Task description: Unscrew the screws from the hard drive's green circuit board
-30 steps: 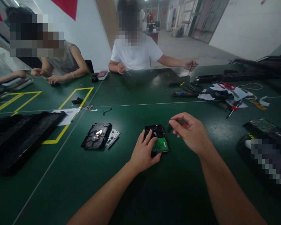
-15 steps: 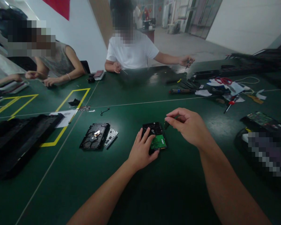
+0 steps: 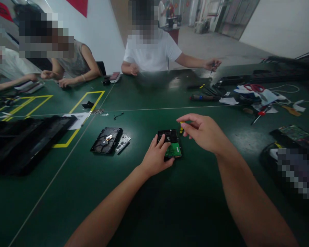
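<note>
A hard drive [image 3: 173, 150], black with a green circuit board, lies on the dark green table. My left hand [image 3: 158, 154] steadies it, fingers across its top and left side, thumb along the near edge. Just above the drive's far right corner, my right hand [image 3: 199, 132] pinches a small yellow object [image 3: 181, 127] between thumb and fingertips; its exact kind is too small to tell. Left of my hands lies a second black hard drive [image 3: 106, 140], with a loose grey circuit board [image 3: 123, 143] against its right side.
Long black plastic casings [image 3: 28, 144] lie at the left. A red-handled screwdriver [image 3: 260, 114], papers and cables lie at the right, with a circuit board [image 3: 296, 134] nearer. A person in a white shirt [image 3: 150, 51] sits opposite, others at the left. A short black cable [image 3: 118, 116] lies mid-table.
My right hand has turned slightly, and the piece in its fingers now shows yellow where it looked dark green. My left hand stays on the hard drive. The whole view has shifted a little.
</note>
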### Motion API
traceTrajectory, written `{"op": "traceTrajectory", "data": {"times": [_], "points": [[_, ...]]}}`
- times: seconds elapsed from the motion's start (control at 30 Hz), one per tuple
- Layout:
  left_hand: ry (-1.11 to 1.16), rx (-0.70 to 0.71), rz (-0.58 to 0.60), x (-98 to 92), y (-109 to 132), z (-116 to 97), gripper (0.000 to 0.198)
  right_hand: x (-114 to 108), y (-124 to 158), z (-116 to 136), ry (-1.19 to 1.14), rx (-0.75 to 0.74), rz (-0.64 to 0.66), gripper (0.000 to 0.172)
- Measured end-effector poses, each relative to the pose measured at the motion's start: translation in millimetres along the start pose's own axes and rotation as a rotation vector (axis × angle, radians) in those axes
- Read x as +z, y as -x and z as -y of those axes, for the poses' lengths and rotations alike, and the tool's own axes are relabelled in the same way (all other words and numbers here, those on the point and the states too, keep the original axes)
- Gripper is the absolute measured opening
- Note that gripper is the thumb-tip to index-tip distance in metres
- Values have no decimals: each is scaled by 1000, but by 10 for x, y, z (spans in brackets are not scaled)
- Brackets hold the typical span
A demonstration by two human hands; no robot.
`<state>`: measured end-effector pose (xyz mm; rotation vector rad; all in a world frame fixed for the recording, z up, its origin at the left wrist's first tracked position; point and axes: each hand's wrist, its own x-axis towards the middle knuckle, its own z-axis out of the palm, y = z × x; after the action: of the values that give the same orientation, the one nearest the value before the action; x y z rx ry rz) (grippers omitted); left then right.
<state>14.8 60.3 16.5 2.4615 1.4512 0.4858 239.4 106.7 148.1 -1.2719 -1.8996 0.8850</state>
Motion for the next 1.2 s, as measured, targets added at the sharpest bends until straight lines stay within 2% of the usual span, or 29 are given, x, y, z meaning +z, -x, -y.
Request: {"op": "traceTrajectory", "data": {"times": [0.17, 0.4, 0.47, 0.6, 0.7, 0.9, 1.07, 1.2], "points": [[18, -14, -20, 69, -77, 12, 68, -77, 68, -53, 13, 12, -14, 24], [42, 7, -67, 118, -38, 44, 66, -50, 64, -164, -1, 49, -149, 25], [46, 8, -76, 119, -36, 45, 66, -37, 56, -154, -82, 59, -110, 27], [50, 6, -78, 133, -41, 53, 67, -49, 39, -92, -240, 58, 58, 24], [54, 10, -78, 146, -44, 62, 68, -75, 39, -45, -243, 53, 86, 24], [34, 7, -81, 136, -39, 54, 67, -59, 49, -43, -136, 36, 41, 23], [25, 17, -76, 143, -34, 66, 67, -25, 31, -194, -68, 85, -147, 30], [20, 22, -83, 172, -32, 87, 65, -55, 46, -200, -127, 60, -73, 22]]}}
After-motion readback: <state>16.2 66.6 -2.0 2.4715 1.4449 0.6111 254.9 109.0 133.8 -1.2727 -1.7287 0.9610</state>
